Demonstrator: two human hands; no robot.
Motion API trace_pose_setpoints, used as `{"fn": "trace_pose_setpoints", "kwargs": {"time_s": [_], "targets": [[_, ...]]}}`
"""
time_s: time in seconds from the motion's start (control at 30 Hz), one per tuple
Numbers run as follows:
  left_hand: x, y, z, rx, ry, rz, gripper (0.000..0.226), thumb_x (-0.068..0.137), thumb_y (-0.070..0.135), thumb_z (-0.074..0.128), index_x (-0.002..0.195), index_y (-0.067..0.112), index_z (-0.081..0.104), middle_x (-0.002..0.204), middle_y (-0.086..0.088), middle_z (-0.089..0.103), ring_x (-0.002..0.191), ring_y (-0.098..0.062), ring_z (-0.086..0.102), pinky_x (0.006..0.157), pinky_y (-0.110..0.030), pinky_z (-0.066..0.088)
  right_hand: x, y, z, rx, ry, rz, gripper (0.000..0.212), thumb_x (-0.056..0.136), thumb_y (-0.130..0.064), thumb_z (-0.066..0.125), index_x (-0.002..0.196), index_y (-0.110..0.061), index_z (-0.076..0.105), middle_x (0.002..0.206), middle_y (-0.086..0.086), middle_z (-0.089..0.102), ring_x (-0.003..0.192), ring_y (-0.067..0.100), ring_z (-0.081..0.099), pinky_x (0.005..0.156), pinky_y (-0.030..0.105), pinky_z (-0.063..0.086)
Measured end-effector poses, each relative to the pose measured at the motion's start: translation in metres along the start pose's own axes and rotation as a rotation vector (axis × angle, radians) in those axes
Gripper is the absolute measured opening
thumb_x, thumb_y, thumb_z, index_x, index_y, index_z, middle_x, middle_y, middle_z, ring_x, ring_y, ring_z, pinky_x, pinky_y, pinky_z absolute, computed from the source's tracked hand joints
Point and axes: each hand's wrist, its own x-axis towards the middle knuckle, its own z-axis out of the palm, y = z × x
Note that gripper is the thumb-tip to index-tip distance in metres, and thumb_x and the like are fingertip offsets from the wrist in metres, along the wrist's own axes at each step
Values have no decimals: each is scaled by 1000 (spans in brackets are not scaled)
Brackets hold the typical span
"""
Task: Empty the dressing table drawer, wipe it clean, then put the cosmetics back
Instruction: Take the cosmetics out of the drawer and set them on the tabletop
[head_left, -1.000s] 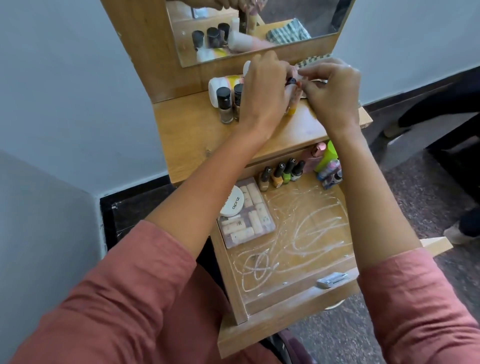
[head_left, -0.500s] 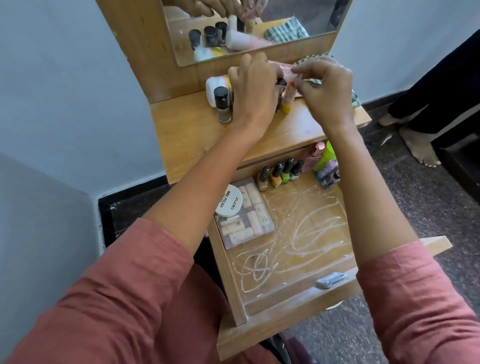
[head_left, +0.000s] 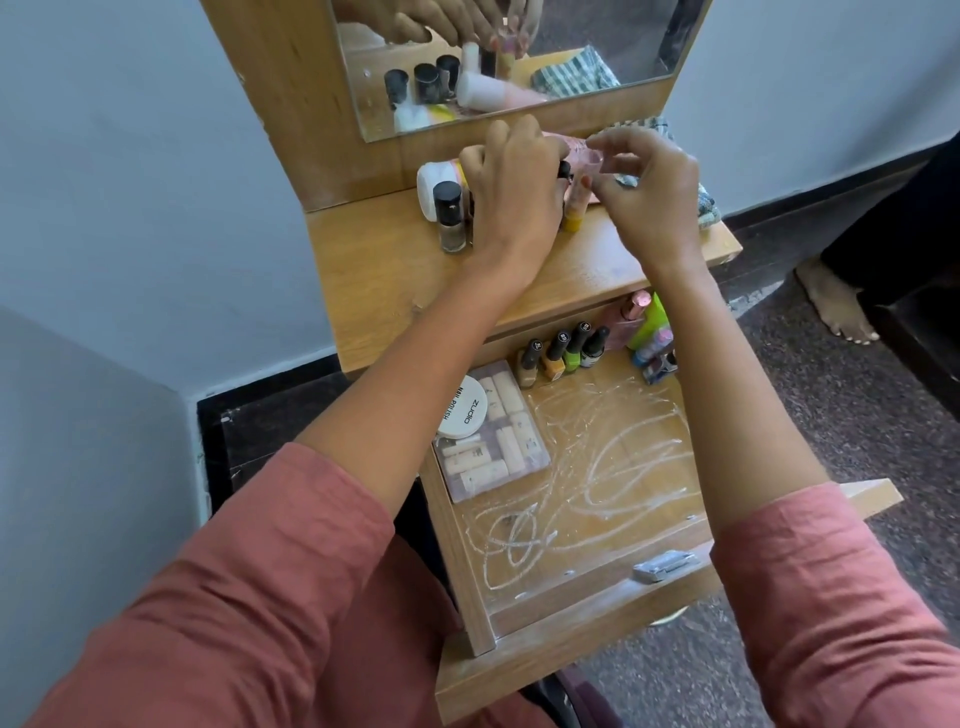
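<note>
The wooden drawer (head_left: 587, 525) stands pulled open, its floor streaked with white marks. At its back stand several small nail polish bottles (head_left: 563, 351) and a cluster of coloured bottles (head_left: 649, 332). A clear case of small tubes (head_left: 493, 441) lies at the left with a round white nail polish remover tub (head_left: 465, 408) on it. On the tabletop, my left hand (head_left: 514, 192) is closed around small bottles. My right hand (head_left: 649, 192) pinches a pink tube (head_left: 584, 153) above a yellow-bottomed bottle (head_left: 574, 218). A black-capped bottle (head_left: 449, 218) stands to the left.
A white jar (head_left: 434, 179) lies behind the black-capped bottle. A checked cloth (head_left: 704, 202) sits at the tabletop's right end. The mirror (head_left: 519, 57) rises behind. Another person's bare foot (head_left: 836, 306) rests on the floor at the right. A metal latch (head_left: 662, 565) sits on the drawer front.
Both hands have stayed over the tabletop bottles, shifting slightly. My right fingers have spread a little around the pink tube. The other person's foot has come into view at the right.
</note>
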Motion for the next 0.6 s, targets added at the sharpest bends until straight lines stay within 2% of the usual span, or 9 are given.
{"fn": "trace_pose_setpoints", "kwargs": {"time_s": [0.17, 0.3, 0.4, 0.5, 0.6], "targets": [[-9, 5, -5, -103, 8, 6, 24, 91, 21, 52, 114, 22, 61, 115, 0, 55, 114, -19, 41, 84, -26, 21, -6, -1, -3, 38, -6, -13, 38, 78, 2, 63, 115, -7, 58, 95, 10, 60, 85, 13, 59, 74, 6, 47], [-26, 10, -4, -187, 1, 17, 23, 91, 21, 52, 111, 21, 63, 109, 0, 57, 113, -19, 42, 87, -28, 28, -13, 1, -7, 35, 34, -8, 36, 79, 0, 64, 114, -7, 59, 103, 16, 64, 86, 12, 59, 74, 6, 47], [-46, 16, 0, -262, -1, 36, 21, 88, 17, 58, 108, 16, 64, 105, -2, 59, 110, -21, 45, 89, -25, 30, -25, 6, -14, 23, 57, 9, 33, 79, 0, 63, 111, -7, 61, 103, 11, 65, 85, 9, 59, 78, 9, 48], [-65, 21, 7, -332, -57, 37, 19, 87, 13, 60, 104, 12, 66, 100, -6, 62, 102, -25, 50, 86, -28, 38, -44, 17, -22, -22, 75, 31, 26, 79, -1, 63, 105, -5, 65, 97, 5, 65, 83, 8, 60, 79, 11, 48], [-82, 25, 19, -397, -164, 8, 17, 87, 11, 60, 102, 9, 66, 97, -8, 64, 93, -23, 55, 81, -29, 42, -65, 33, -32, -32, 91, 75, 21, 78, -1, 63, 98, -4, 69, 89, -2, 63, 73, -10, 58, 74, 4, 45]]}}
